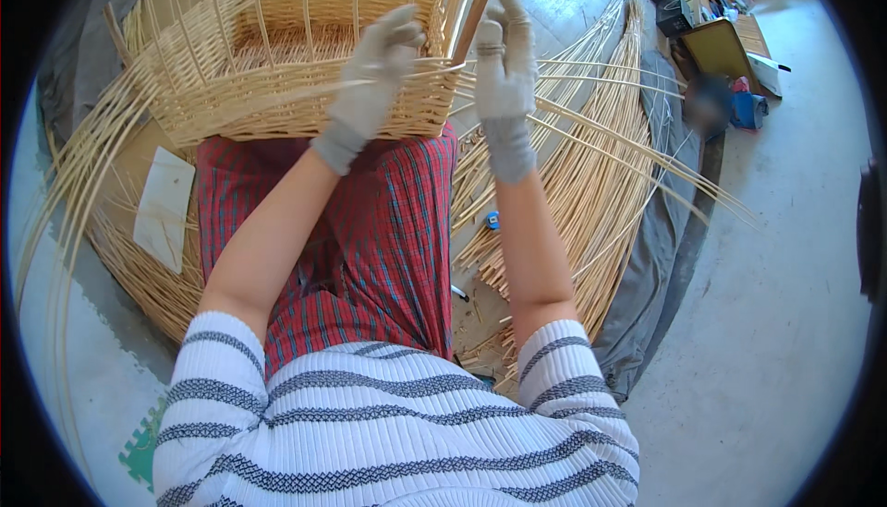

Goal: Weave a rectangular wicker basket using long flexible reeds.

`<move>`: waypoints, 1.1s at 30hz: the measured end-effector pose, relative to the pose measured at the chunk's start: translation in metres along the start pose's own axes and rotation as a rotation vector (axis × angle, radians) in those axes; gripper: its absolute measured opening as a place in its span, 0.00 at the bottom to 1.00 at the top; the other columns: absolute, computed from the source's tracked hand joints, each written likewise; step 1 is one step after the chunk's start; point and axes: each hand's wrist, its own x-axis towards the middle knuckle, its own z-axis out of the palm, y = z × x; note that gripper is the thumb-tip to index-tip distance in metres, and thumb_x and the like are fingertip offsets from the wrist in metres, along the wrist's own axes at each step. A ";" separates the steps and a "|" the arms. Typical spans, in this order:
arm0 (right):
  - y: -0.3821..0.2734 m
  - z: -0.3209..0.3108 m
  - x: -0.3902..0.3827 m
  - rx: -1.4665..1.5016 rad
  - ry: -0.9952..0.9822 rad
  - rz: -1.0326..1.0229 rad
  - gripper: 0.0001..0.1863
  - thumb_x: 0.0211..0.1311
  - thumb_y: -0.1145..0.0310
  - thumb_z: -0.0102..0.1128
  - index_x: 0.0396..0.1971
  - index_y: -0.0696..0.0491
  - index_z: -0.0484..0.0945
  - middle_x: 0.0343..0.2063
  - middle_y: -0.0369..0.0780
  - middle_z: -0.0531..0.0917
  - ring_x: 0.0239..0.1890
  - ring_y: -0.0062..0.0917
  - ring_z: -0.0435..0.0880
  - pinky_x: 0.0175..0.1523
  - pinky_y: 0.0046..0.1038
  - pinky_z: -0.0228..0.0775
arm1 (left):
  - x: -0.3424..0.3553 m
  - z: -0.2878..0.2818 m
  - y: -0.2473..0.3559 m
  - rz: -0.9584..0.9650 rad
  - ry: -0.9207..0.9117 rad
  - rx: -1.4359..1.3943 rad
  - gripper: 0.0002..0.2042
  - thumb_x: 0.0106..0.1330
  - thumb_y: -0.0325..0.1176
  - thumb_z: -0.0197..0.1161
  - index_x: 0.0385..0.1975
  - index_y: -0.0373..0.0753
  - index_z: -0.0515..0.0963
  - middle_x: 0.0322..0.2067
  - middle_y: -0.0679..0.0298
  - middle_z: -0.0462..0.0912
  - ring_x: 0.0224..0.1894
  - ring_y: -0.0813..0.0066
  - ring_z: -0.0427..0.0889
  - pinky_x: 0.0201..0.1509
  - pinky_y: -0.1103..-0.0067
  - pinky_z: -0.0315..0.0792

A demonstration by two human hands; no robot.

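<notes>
A pale wicker basket (305,96) with tall upright stakes (305,8) rests across my knees. My left hand (377,68), in a light knit glove, is at the right part of its near wall. Those fingers are curled; what they hold, if anything, is hidden. A motion-blurred strand (277,105) runs along the wall by that wrist. Just off the basket's right corner, my right hand (506,73) is raised in a matching glove, its fingers mostly stretched away from me. Long loose strands (637,161) stick out to the right, passing close to this hand. A brown wooden stick (479,8) slants up at the corner.
Bundled willow rods (591,184) lie on a grey cloth (637,304) at the right. More strand ends (83,165) hang leftward from the basket, near a white sheet (164,207). A small blue object (492,220) lies by my right forearm. Boxes and clutter (725,54) stand far right.
</notes>
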 end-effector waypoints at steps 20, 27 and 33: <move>0.086 -0.084 0.036 -1.524 0.182 0.084 0.22 0.53 0.47 0.67 0.39 0.48 0.81 0.35 0.42 0.84 0.33 0.39 0.83 0.41 0.41 0.73 | -0.027 -0.092 0.054 -0.220 -0.534 0.010 0.15 0.69 0.32 0.61 0.51 0.31 0.77 0.46 0.56 0.83 0.49 0.69 0.82 0.56 0.76 0.74; 0.098 -0.030 0.008 -1.528 0.472 -0.174 0.27 0.64 0.55 0.59 0.59 0.54 0.70 0.47 0.45 0.80 0.47 0.36 0.80 0.51 0.38 0.72 | -0.102 -0.285 0.070 -0.388 0.544 0.024 0.10 0.67 0.28 0.64 0.45 0.34 0.80 0.35 0.63 0.84 0.35 0.81 0.79 0.42 0.83 0.76; 0.094 0.166 -0.137 -0.490 -0.393 -0.018 0.13 0.59 0.82 0.56 0.41 0.52 0.82 0.42 0.39 0.84 0.44 0.29 0.82 0.52 0.31 0.75 | -0.072 -0.321 0.086 -0.234 0.630 0.293 0.12 0.65 0.36 0.67 0.40 0.33 0.82 0.30 0.64 0.84 0.29 0.80 0.79 0.32 0.81 0.74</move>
